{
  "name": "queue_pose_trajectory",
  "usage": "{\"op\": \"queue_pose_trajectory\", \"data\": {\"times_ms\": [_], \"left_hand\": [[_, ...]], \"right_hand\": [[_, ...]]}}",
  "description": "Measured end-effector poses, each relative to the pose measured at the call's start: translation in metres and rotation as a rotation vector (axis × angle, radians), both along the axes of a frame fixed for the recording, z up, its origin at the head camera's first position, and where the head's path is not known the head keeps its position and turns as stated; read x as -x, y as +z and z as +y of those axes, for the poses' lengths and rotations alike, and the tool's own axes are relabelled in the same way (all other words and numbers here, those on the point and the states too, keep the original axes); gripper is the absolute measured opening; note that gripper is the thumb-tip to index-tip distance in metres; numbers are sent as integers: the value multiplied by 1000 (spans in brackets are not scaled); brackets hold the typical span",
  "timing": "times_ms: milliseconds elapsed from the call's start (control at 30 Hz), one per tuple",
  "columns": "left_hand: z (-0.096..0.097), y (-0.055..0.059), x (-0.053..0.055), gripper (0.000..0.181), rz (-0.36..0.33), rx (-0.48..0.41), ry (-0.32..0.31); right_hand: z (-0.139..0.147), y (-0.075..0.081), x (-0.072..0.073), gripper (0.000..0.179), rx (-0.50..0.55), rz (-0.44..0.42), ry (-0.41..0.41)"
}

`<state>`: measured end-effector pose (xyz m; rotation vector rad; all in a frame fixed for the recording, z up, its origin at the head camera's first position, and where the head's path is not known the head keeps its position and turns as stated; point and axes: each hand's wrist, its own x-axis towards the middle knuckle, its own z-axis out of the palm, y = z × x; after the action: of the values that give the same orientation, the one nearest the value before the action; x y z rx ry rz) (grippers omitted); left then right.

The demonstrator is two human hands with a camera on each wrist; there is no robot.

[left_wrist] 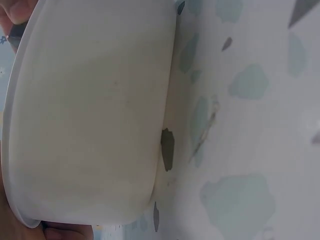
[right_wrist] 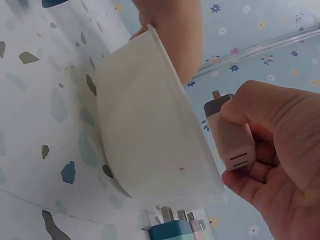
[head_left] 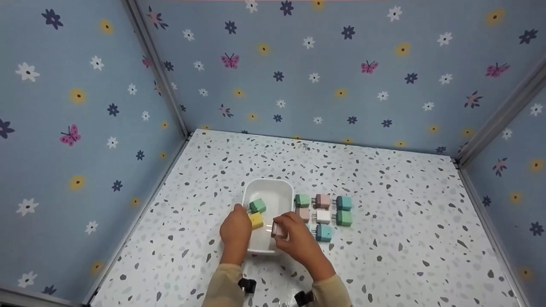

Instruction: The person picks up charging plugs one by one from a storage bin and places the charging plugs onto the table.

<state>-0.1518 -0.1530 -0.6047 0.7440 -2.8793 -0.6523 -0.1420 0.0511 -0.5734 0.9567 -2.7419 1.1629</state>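
A white plastic tub stands on the speckled tabletop. My left hand grips its left rim; in the left wrist view the fingers show at the tub's edge. Over the tub's right part, my right hand pinches a pale pink charger plug between thumb and fingers, metal prongs pointing left in the head view. Inside the tub lie a green charger plug and a yellow one, the yellow partly hidden by my left hand.
Right of the tub, several charger plugs stand in rows: green, pink, teal, white and blue among them. My right hand partly covers the nearest column. Flower-patterned walls enclose the table at the back and sides.
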Motion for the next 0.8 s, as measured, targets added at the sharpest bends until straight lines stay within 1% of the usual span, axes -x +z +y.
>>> {"op": "queue_pose_trajectory", "data": {"times_ms": [167, 433, 600, 800], "left_hand": [[1, 3, 1, 29, -21, 9, -18], [0, 2, 2, 32, -37, -1, -8], [0, 0, 1, 31, -28, 1, -6], [-1, -2, 1, 31, 0, 22, 0]], "right_hand": [[9, 3, -1, 42, -10, 29, -1], [26, 8, 2, 45, -21, -26, 6], [37, 12, 3, 46, -19, -32, -2], [51, 13, 7, 45, -7, 10, -27]]}}
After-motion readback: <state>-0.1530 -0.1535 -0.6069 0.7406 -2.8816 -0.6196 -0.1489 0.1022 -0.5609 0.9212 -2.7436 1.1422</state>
